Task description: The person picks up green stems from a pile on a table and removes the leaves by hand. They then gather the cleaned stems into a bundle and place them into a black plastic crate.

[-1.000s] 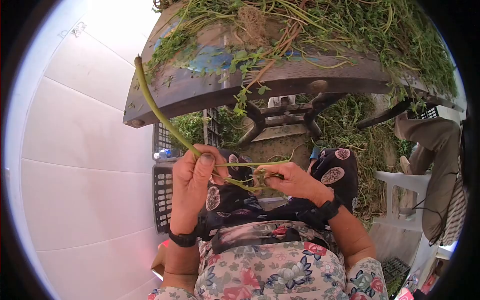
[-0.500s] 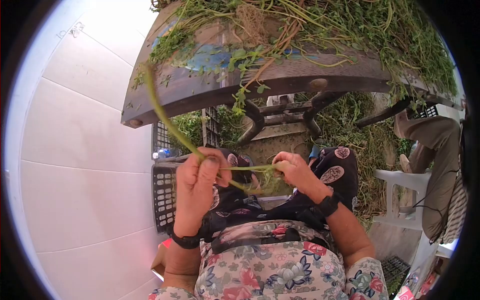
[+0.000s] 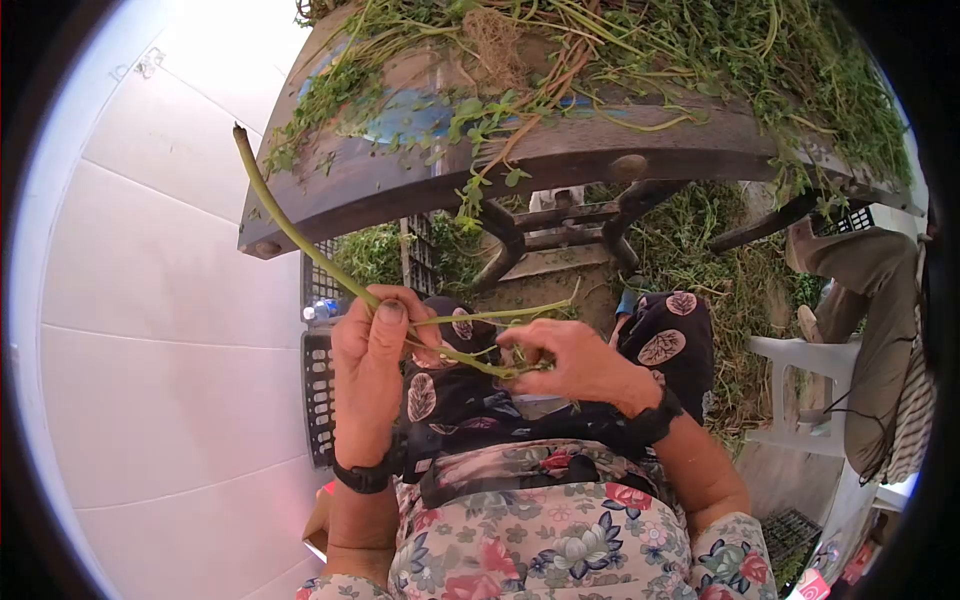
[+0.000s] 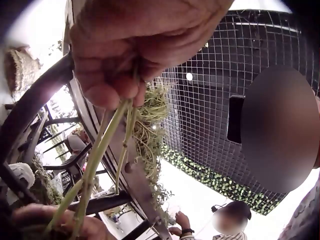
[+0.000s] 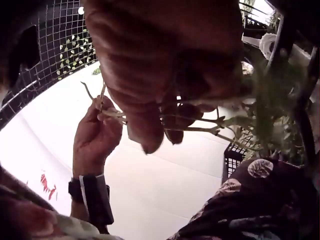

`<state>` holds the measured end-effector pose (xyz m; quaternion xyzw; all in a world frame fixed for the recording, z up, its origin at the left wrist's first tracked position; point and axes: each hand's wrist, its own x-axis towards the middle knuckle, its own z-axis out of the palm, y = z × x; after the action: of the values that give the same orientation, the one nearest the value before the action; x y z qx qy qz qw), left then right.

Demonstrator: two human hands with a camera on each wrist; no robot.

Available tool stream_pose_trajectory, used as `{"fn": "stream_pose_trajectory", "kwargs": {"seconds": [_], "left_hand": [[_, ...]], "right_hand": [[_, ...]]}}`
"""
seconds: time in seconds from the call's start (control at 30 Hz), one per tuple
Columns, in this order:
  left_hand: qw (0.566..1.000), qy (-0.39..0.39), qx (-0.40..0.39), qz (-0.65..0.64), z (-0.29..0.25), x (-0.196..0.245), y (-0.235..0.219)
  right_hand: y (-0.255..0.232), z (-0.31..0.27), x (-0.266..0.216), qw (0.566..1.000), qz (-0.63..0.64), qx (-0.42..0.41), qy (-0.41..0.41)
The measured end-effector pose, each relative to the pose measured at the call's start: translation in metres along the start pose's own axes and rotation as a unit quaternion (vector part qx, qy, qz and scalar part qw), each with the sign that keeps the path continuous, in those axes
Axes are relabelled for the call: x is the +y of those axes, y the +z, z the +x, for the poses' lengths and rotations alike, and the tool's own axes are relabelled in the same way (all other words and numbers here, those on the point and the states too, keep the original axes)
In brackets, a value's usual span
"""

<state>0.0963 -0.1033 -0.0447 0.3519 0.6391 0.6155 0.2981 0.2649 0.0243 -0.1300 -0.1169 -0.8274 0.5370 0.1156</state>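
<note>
A thick green plant stem (image 3: 300, 235) with a dark cut end slants up and left out of my left hand (image 3: 380, 345), which grips it between thumb and fingers. To the right of that hand the stem splits into thinner branches (image 3: 480, 316). My right hand (image 3: 590, 365) is at the lower branches, its thumb and fingers curled around them near the leafy ends. In the left wrist view, several thin stems (image 4: 95, 162) run from the left fingers down to the other hand. The right wrist view shows forked shoots (image 5: 205, 131) passing by the right fingertips.
A dark wooden table (image 3: 380, 195) in front bears a heap of green leafy stems (image 3: 700, 50) and a brown root tangle (image 3: 497, 50). Black plastic crates (image 3: 318, 400) stand at the left by a white wall. Cut greens lie on the floor; another person's leg (image 3: 870, 300) shows at the right.
The right hand pinched and drew out a thin upper branch half a second ago; that branch is now free of it. The right hand has moved down and left to the lower branches.
</note>
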Motion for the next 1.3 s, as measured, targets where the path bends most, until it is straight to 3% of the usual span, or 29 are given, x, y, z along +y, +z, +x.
{"fn": "stream_pose_trajectory", "kwargs": {"seconds": [0.1,0.23,0.33,0.43,0.53,0.63,0.73,0.83,0.93,1.03,1.1,1.2,1.3], "left_hand": [[1.0,0.002,0.02,-0.017,0.001,0.003,0.001],[0.995,0.009,0.09,-0.031,0.008,0.007,-0.02],[0.993,0.012,0.099,-0.062,0.01,0.002,-0.038],[0.992,0.012,0.102,-0.071,0.01,-0.003,-0.043],[0.991,0.006,0.116,-0.07,0.011,-0.006,-0.043],[0.992,0.003,0.111,-0.066,0.01,-0.005,-0.044],[0.993,0.005,0.1,-0.057,0.01,-0.004,-0.046],[0.996,-0.003,0.077,-0.041,0.008,-0.003,-0.043],[0.998,0.0,0.059,-0.013,0.002,-0.001,-0.031],[0.999,0.039,0.032,0.017,-0.009,0.004,-0.016],[0.996,0.078,0.027,0.027,-0.014,0.006,-0.005],[0.993,0.116,0.006,0.001,-0.014,0.007,-0.003],[0.993,0.114,-0.012,0.004,-0.013,0.004,-0.002]], "right_hand": [[0.017,0.003,0.02,0.996,-0.034,-0.024,-0.082],[0.011,-0.005,0.021,0.999,0.016,-0.043,0.001],[-0.01,-0.013,0.001,0.984,0.113,-0.085,0.11],[-0.01,-0.016,0.005,0.986,0.129,-0.09,0.063],[-0.012,-0.018,0.011,0.945,0.286,-0.096,0.13],[-0.01,-0.016,0.006,0.949,0.283,-0.055,0.129],[-0.014,-0.016,-0.007,0.985,0.121,-0.084,0.089],[-0.003,-0.02,0.0,0.998,-0.022,-0.059,0.023],[0.004,-0.02,0.013,0.984,-0.18,-0.003,0.013],[0.015,-0.013,0.057,0.971,-0.204,0.125,-0.002],[0.008,-0.007,0.058,0.985,0.025,0.155,0.077],[-0.004,-0.001,0.05,0.901,0.326,0.196,0.21],[-0.006,-0.003,0.05,0.92,0.251,0.218,0.207]]}}
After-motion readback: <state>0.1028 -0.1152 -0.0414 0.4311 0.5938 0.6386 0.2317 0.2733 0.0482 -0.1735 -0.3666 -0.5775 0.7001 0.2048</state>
